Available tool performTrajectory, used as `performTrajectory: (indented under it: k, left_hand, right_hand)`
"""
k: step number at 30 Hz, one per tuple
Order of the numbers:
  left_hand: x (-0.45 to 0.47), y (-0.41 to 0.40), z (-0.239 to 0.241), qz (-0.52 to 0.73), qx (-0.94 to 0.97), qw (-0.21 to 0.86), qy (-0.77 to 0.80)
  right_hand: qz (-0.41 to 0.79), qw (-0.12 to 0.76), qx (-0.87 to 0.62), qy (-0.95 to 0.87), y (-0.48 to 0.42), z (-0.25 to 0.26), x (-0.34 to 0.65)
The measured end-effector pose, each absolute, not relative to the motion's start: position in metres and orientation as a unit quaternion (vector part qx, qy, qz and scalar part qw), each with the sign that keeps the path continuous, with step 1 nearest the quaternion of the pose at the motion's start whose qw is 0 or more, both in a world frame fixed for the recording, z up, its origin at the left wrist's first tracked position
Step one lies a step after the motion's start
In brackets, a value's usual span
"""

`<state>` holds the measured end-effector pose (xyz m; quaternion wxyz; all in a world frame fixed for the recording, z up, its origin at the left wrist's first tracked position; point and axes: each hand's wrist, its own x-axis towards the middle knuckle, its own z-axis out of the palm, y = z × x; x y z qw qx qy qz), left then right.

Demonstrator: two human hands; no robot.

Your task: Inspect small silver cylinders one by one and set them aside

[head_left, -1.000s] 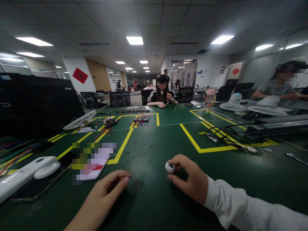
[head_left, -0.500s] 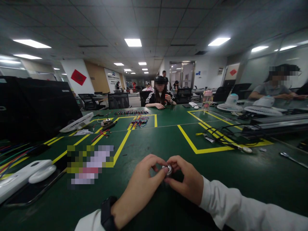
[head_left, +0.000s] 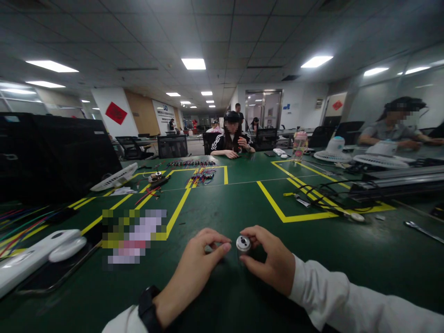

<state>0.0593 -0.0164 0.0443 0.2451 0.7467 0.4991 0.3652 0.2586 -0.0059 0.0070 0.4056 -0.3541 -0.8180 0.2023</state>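
Note:
My right hand pinches a small silver round part, a short cylinder with holes in its top face, just above the green table. My left hand is close beside it on the left, thumb and forefinger pinched on a small greyish piece that I cannot make out. The two hands are a few centimetres apart. A dark watch sits on my left wrist, and a white sleeve covers my right arm.
A white device lies on a dark tray at the left, beside coloured wires. A blurred-out phone lies nearby. Yellow tape outlines cross the table. Black cables, fan parts and a wrench lie right. Other people sit beyond.
My left hand came in from the lower left to meet the right hand at the silver part, then drew slightly left, now pinching a small piece. The right hand stayed put.

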Motion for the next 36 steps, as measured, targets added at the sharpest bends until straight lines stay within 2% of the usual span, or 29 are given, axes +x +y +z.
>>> performTrajectory:
  k: [6,13,21,26,30,33,35,36]
  left_hand:
    - [0.065,-0.015,0.023,0.318,0.771,0.226,0.504]
    - [0.063,-0.017,0.023,0.304,0.779,0.226,0.499]
    - [0.040,-0.025,0.034,0.346,0.727,0.287,0.519]
    - [-0.012,-0.040,0.036,0.367,0.650,0.302,0.594]
    - [-0.055,-0.053,0.028,0.380,0.577,0.330,0.643]
    - [-0.070,-0.058,0.022,0.402,0.531,0.361,0.653]
    - [-0.070,-0.058,0.020,0.407,0.517,0.374,0.654]
    - [-0.068,-0.058,0.020,0.406,0.518,0.375,0.653]
  right_hand:
    - [0.177,0.423,-0.374,-0.806,-0.005,0.008,0.263]
    - [0.132,0.415,-0.420,-0.796,-0.008,0.015,0.291]
    - [-0.015,0.384,-0.572,-0.724,0.000,0.007,0.402]
    - [-0.020,0.350,-0.685,-0.639,0.000,0.000,0.480]
    - [-0.016,0.312,-0.712,-0.628,-0.001,-0.001,0.512]
    - [-0.148,0.303,-0.687,-0.643,-0.004,0.005,0.501]
    - [-0.245,0.300,-0.622,-0.681,-0.009,0.011,0.472]
    - [-0.254,0.303,-0.576,-0.716,-0.013,0.013,0.452]
